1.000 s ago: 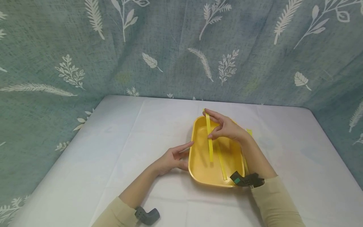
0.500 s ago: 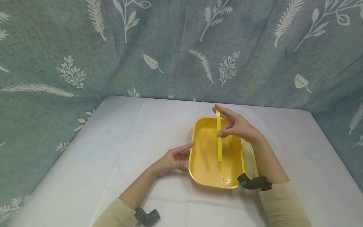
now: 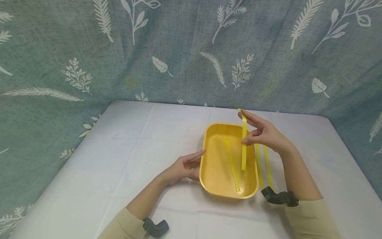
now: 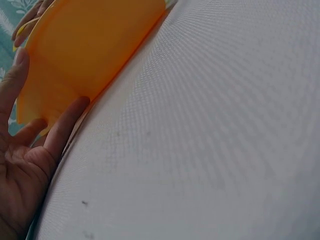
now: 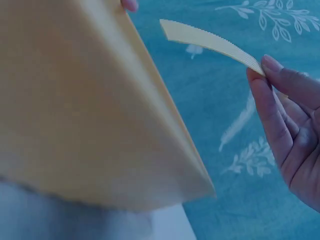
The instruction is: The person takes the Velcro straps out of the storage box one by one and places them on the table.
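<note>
In the head view, a yellow plastic basin [image 3: 215, 169] stands on the white table. My right hand [image 3: 267, 134] pinches a yellow cable tie [image 3: 244, 157] between thumb and fingers, above the basin's right side. Its ridged strip [image 5: 205, 39] sticks out past the fingertips in the right wrist view. Another yellow cable tie [image 3: 231, 162] lies slanted on the basin's floor. With fairly straight, spread fingers, my left hand [image 3: 179, 170] touches the basin's left side. One fingertip is at the rim and the thumb is low on the outer wall [image 4: 95, 50].
Two more yellow cable ties [image 3: 268, 166] lie on the table just right of the basin. White cloth [image 3: 134, 139] covers the table, and a blue-green leaf-print curtain [image 3: 185, 53] hangs behind its far edge.
My right hand has moved right with the pinched cable tie, from over the basin's middle to its right side. The ties beside the basin show more fully. My left hand stays in place.
</note>
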